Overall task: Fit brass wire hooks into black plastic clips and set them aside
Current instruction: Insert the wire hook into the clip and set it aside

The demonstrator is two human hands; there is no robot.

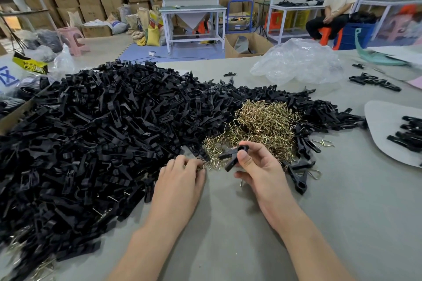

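Observation:
A huge heap of black plastic clips (98,125) covers the left and middle of the grey table (342,212). A mound of brass wire hooks (260,125) lies just right of it. My right hand (258,169) holds one black clip (233,155) between thumb and fingers, above the hooks' near edge. My left hand (182,178) rests palm down at the edge of the hooks, its fingertips curled and pinching at a brass hook (202,164). Two clips with hooks fitted (299,173) lie to the right of my right hand.
A crumpled clear plastic bag (299,64) sits at the back right. A grey board (392,134) at the right edge carries several black clips. More clips (374,82) lie far right. A person sits on an orange stool (328,34) beyond the table, among cartons and white benches.

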